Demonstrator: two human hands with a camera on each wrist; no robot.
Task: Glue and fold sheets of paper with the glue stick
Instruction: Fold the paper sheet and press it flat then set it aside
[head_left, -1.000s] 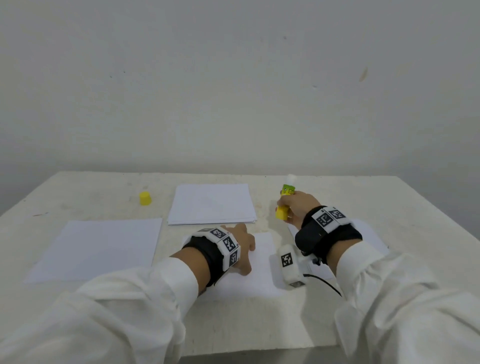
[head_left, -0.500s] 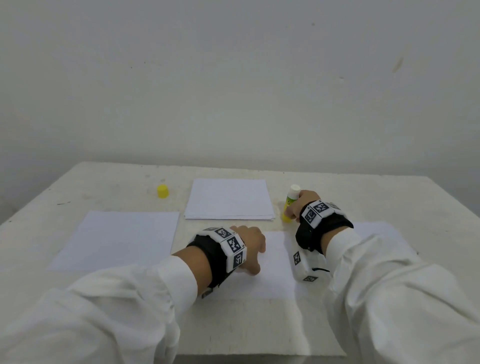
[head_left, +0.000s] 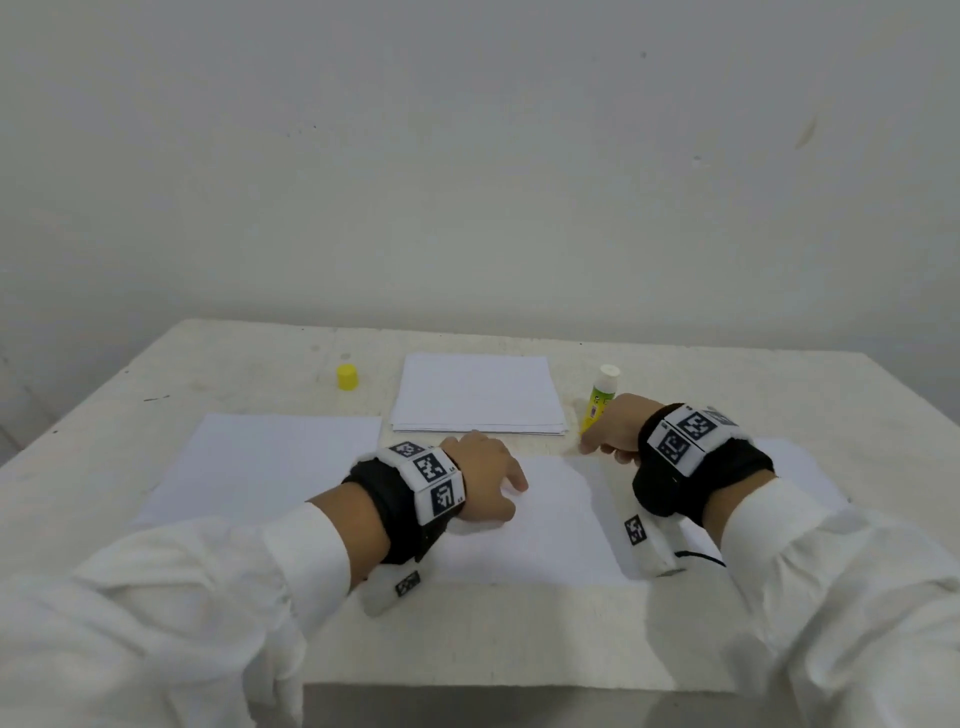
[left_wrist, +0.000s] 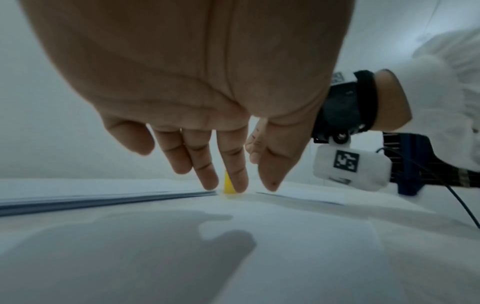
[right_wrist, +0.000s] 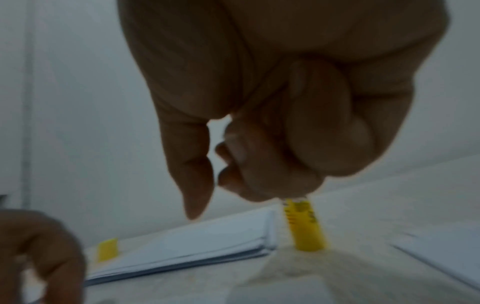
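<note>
Scanning left to right: a single sheet (head_left: 260, 462) lies flat at the left of the table (head_left: 675, 639), the yellow cap (head_left: 347, 376) stands off beyond it, likely parked clear of the work area. Stack of paper (head_left: 478, 397) sits mid-back, probably the supply. Left hand (head_left: 480, 480) is spread, fingers straight and angled down onto the centre sheet (head_left: 550, 530), thumb apart; reads as a hold-down so the sheet can't slide when it gets folded or glued. Right of the stack, the glue stick (head_left: 600, 400) stands on its yellow base on bare table, just beside the stack's right edge and just beyond the centre sheet's far right corner. Long axis is near vertical, leaning slightly away, white uncapped tip up, base down. Right hand (head_left: 610, 431) has fingers curled round the lower barrel; from the wrist view it's a pinch grip low on the tube, thumb hanging free. Judgement: stick is being parked upright so the exposed glue touches nothing. Another sheet (head_left: 795, 467) lies partly hidden under the right wrist.
</note>
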